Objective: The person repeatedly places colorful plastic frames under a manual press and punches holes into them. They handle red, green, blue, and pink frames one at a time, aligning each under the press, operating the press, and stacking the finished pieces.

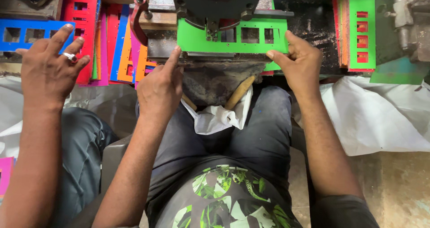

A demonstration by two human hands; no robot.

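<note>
Nearest the press [215, 4], the left hand [159, 86] lays an outstretched finger on the green sheet's [197, 39] near edge. The right hand [300, 62] pinches its right corner. The sheet looks thin, light and stiff, with rectangular cut-outs; best held by its edges. Left of the press, a co-worker's ringed hand [49, 71] spreads over coloured sheets [112, 39].

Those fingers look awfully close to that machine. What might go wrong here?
1. Both the left hand and right hand press the green card right at the press head; a fingertip could likely get caught if it comes down.
2. The card might shift, so the holes land crooked.
3. A co-worker's hand rests on the coloured stack close by, so an elbow bump seems possible.
</note>
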